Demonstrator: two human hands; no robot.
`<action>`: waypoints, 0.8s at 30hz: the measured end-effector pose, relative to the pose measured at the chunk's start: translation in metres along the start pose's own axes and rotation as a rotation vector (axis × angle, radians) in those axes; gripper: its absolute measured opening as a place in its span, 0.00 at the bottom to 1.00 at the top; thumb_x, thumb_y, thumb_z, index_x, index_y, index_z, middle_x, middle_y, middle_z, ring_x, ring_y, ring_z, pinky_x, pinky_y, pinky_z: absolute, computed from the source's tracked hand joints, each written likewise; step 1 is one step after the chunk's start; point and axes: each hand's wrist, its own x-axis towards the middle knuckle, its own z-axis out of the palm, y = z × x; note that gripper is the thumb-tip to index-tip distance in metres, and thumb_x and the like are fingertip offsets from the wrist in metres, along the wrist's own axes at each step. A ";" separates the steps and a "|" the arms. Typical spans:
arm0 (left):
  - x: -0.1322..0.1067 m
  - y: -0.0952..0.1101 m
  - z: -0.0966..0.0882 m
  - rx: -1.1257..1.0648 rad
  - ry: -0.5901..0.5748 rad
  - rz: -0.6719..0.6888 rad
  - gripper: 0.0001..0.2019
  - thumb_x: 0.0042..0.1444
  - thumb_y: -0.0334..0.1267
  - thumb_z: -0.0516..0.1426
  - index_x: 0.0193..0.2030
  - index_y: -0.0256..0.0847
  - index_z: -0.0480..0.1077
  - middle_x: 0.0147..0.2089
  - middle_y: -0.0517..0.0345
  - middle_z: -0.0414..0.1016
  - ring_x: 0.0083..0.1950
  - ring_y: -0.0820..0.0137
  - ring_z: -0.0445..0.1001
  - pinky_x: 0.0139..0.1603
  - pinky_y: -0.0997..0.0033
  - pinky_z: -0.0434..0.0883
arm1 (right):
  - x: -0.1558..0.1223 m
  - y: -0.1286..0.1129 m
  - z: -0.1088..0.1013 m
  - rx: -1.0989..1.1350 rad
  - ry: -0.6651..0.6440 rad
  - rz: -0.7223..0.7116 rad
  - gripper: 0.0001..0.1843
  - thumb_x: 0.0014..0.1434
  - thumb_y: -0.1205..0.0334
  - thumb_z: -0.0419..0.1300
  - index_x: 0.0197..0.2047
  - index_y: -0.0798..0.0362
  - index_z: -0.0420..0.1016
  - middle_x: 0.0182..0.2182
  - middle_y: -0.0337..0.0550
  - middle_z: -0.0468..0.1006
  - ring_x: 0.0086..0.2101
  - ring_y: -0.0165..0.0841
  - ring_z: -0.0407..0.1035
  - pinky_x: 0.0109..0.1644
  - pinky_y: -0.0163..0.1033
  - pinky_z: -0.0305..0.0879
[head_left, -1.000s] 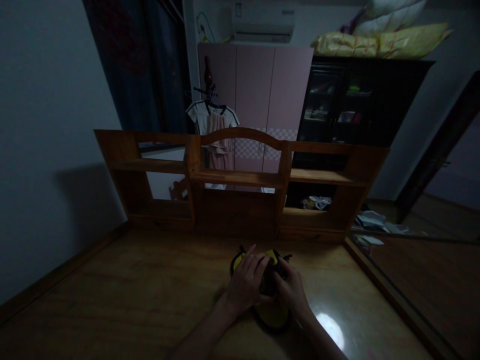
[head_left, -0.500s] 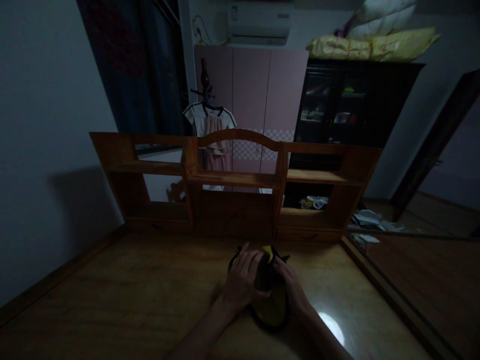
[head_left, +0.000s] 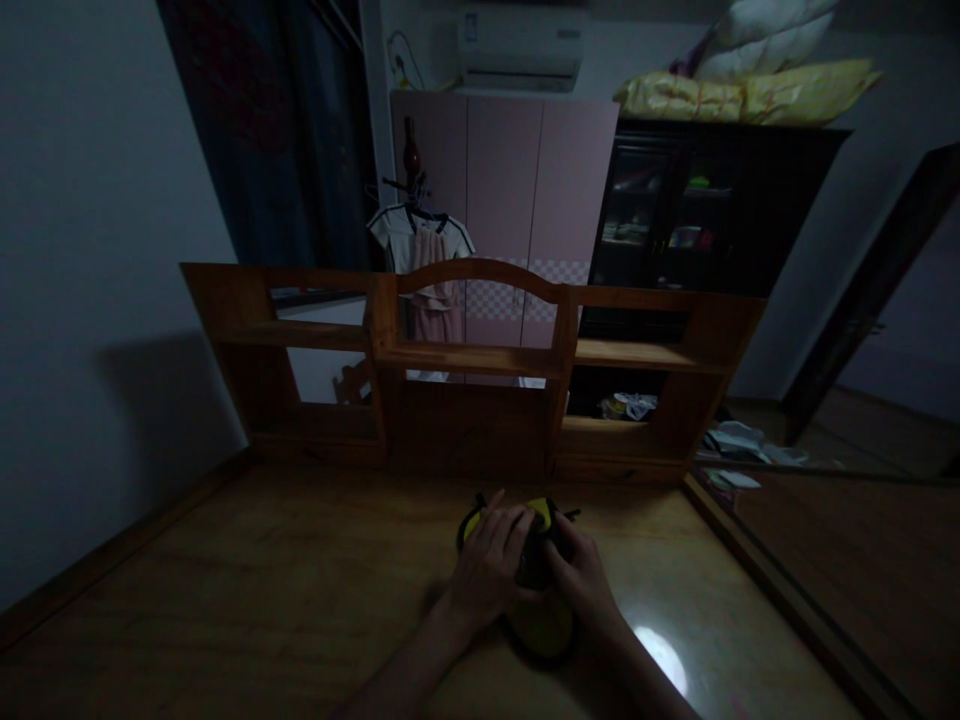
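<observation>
A yellow cloth item with black edging point(head_left: 546, 632), which looks like a small soft pouch, lies on the wooden tabletop point(head_left: 300, 580). It has a dark middle and thin black ends sticking out at the top. My left hand point(head_left: 491, 560) is curled over its left side, fingers bent across the upper part and thumb toward the dark middle. On the right side, my right hand point(head_left: 583, 572) grips the edge near the yellow flap point(head_left: 541, 512), its thumb over the dark middle. The dim light and my fingers hide what lies between them.
A wooden shelf unit point(head_left: 469, 357) runs along the far edge of the tabletop. A raised wooden rim point(head_left: 765, 590) borders the right side, and a white wall point(head_left: 112, 400) stands at the left. A round light reflection shows near my right forearm.
My right hand has shifted slightly, its fingers bending more and its thumb now coming in over the dark middle. My left hand stays nearly in place.
</observation>
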 end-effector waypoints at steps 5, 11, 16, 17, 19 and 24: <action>0.000 0.001 0.002 0.018 -0.003 -0.034 0.42 0.45 0.56 0.62 0.62 0.34 0.56 0.54 0.43 0.68 0.57 0.53 0.67 0.65 0.42 0.57 | 0.001 0.001 0.002 -0.027 0.012 -0.006 0.18 0.57 0.61 0.56 0.51 0.56 0.72 0.44 0.47 0.78 0.43 0.41 0.72 0.47 0.42 0.69; -0.005 0.002 0.006 0.053 0.037 -0.095 0.39 0.50 0.55 0.59 0.63 0.34 0.54 0.56 0.41 0.67 0.60 0.50 0.64 0.64 0.43 0.59 | -0.001 -0.011 0.004 -0.198 0.040 0.001 0.10 0.60 0.61 0.54 0.38 0.56 0.74 0.30 0.43 0.78 0.30 0.36 0.71 0.33 0.35 0.65; -0.006 -0.001 0.009 0.078 0.079 -0.107 0.39 0.51 0.55 0.58 0.63 0.33 0.54 0.56 0.41 0.67 0.60 0.51 0.64 0.65 0.43 0.58 | -0.003 -0.016 0.005 -0.240 0.042 -0.003 0.10 0.61 0.61 0.53 0.38 0.55 0.73 0.29 0.42 0.77 0.30 0.36 0.71 0.32 0.34 0.63; -0.006 -0.002 0.009 0.076 0.088 -0.111 0.39 0.51 0.55 0.58 0.63 0.33 0.54 0.56 0.41 0.67 0.60 0.51 0.65 0.65 0.44 0.57 | -0.003 -0.016 0.005 -0.250 0.049 0.001 0.10 0.61 0.60 0.53 0.38 0.55 0.73 0.30 0.43 0.78 0.30 0.36 0.72 0.32 0.34 0.63; -0.005 -0.002 0.008 0.073 0.101 -0.118 0.38 0.52 0.55 0.57 0.63 0.33 0.54 0.56 0.42 0.67 0.59 0.52 0.65 0.66 0.44 0.56 | -0.004 -0.016 0.006 -0.263 0.069 0.007 0.11 0.61 0.59 0.54 0.42 0.55 0.73 0.32 0.45 0.78 0.32 0.37 0.73 0.34 0.36 0.65; -0.004 -0.002 0.008 0.084 0.129 -0.108 0.38 0.52 0.57 0.56 0.62 0.33 0.55 0.55 0.41 0.68 0.59 0.53 0.66 0.66 0.45 0.57 | -0.006 -0.012 0.008 -0.200 0.084 0.007 0.23 0.61 0.60 0.54 0.58 0.54 0.60 0.45 0.49 0.76 0.43 0.40 0.72 0.46 0.41 0.67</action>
